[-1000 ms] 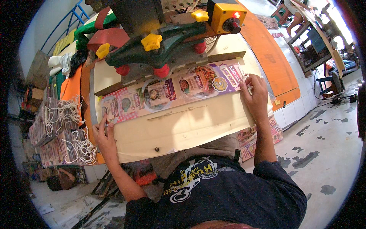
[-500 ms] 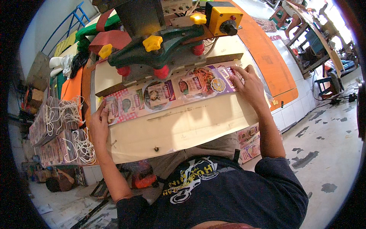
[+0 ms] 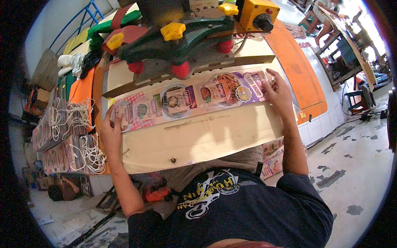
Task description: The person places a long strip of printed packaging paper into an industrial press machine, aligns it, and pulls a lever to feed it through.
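A long, glossy printed strip [image 3: 198,98] with food pictures and a pink checked end lies across a cream board [image 3: 206,132]. My left hand [image 3: 111,134] grips its left end, thumb on top. At the far right corner, my right hand [image 3: 278,93] pinches the purple end between thumb and fingers. Just beyond the strip's far edge stands a dark green press head [image 3: 182,45] with yellow star knobs [image 3: 172,31] and red springs [image 3: 180,69]. Its long metal bar [image 3: 244,61] runs roughly parallel to the strip.
A yellow control box [image 3: 258,15] with a black dial sits at the upper right of the press. Bundles of printed sheets tied with white cord [image 3: 89,155] stand at left. More printed sheets [image 3: 273,159] lie below the board. Another person [image 3: 324,20] is at the far right.
The strip has come slightly toward me, widening the gap to the press bar, with both hands still on its ends. The view has shifted a little.
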